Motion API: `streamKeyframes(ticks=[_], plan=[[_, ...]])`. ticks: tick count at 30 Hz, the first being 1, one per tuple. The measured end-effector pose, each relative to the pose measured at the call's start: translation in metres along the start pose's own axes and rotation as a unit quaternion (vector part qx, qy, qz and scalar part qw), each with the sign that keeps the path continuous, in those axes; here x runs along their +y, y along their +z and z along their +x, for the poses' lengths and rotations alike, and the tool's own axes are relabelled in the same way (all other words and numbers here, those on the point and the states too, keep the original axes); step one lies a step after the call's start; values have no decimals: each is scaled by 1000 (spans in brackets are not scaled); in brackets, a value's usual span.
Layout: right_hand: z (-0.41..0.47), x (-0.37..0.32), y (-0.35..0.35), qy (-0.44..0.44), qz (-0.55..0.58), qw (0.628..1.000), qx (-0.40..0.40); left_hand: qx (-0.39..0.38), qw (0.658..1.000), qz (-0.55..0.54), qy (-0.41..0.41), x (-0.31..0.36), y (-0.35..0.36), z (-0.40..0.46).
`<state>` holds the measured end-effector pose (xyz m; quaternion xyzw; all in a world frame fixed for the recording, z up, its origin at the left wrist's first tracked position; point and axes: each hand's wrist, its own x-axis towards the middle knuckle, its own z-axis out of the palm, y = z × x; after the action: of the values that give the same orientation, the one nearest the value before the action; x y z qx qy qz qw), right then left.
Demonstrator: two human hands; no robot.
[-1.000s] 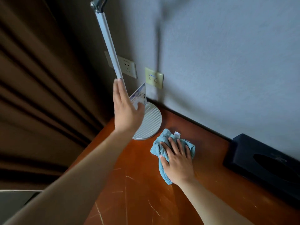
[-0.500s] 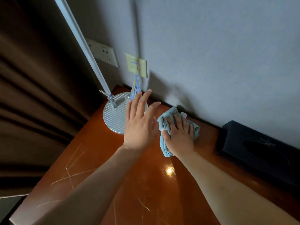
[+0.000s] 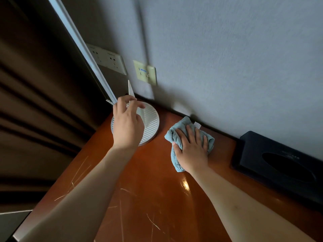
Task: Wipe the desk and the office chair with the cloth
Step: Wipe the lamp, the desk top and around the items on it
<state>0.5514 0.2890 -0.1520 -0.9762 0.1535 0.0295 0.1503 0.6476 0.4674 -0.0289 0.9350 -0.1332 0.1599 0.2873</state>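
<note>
Cloth [image 3: 176,137]: blue terry, soft, light, bunched on the bench [image 3: 148,186] by the wall; best pressed flat-palmed. Right hand [image 3: 191,147] presses it, fingers spread. Left hand [image 3: 127,123] pinches a card on the lamp base [image 3: 151,123].

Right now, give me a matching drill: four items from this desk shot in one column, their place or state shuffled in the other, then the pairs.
Things
1. cloth
2. lamp base
3. tissue box
4. card

Places or states
A. dark, against the wall at the desk's right
B. round, ribbed, white, in the desk's back left corner
C. bunched under the right hand, near the wall
D. thin, standing upright above the left hand

Pairs: 1-C, 2-B, 3-A, 4-D
</note>
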Motion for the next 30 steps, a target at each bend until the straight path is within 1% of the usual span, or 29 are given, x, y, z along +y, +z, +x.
streamKeyframes(ticks=[8,12,17,22,24,26,27,28,29,30], plan=[[1,3,7,-11,-5,999,37,34,999,7,-1,-19,-9,17],[1,4,8,-14,-10,999,37,16,999,30,11,-25,-13,17],[0,2,5,-14,-12,999,35,13,999,31,12,-27,-12,10],[0,1,4,-16,-8,1000,22,33,998,42,17,-22,-10,3],[-3,2,2,-22,-9,999,25,66,995,67,45,-14,-13,1],[-11,3,2,-35,-19,999,31,98,986,76,115,2,-15,-5],[-17,5,1,-43,-23,998,31,98,981,57,154,12,-14,-10],[-23,7,0,-52,-25,998,29,82,979,29,186,22,-10,-16],[-30,11,-1,-65,-28,997,26,49,978,1,204,32,-4,-23],[-36,16,-4,-80,-33,996,21,-1,978,-24,206,41,7,-30]])
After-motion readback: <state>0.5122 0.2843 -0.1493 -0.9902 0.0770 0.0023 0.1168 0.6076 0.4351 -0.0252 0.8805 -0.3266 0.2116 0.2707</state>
